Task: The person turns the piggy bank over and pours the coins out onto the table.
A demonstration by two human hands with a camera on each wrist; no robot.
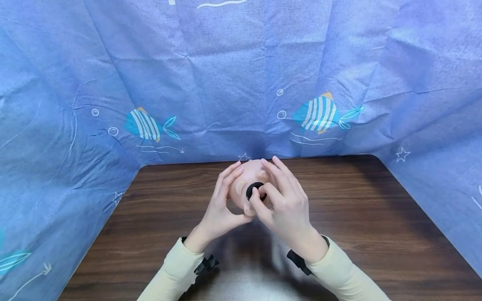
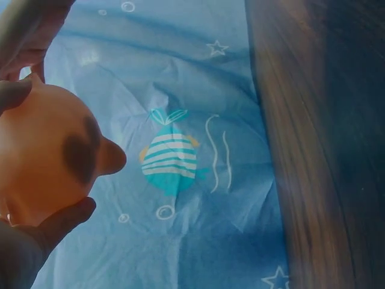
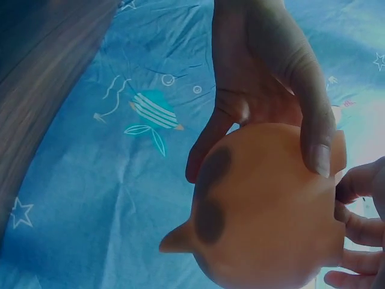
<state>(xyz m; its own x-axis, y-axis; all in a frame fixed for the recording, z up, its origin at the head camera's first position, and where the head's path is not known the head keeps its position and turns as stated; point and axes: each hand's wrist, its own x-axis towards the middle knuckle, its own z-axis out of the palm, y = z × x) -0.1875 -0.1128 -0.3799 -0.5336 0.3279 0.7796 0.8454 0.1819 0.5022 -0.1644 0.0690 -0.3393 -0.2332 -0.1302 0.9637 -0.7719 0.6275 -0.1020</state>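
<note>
Above the table is a pink piggy bank (image 1: 251, 169), tilted so its underside with stubby feet faces up toward the head camera. A round black plug (image 1: 249, 191) sits in that underside. My left hand (image 1: 218, 211) grips the bank from the left, fingers along its side and thumb near the lower edge. With thumb and forefinger, my right hand (image 1: 290, 209) pinches at the plug, its other fingers spread over the bank's far right side. The left wrist view shows the rounded body (image 2: 42, 144) with dark patches and a pointed bump; the right wrist view shows the same (image 3: 271, 198).
A dark wood-grain table (image 1: 150, 234) lies beneath the hands. Behind it and at both sides hangs a blue cloth (image 1: 226, 83) printed with striped fish, stars and bubbles. Black bands (image 1: 299, 261) circle both wrists below the pale sleeves (image 1: 339, 271).
</note>
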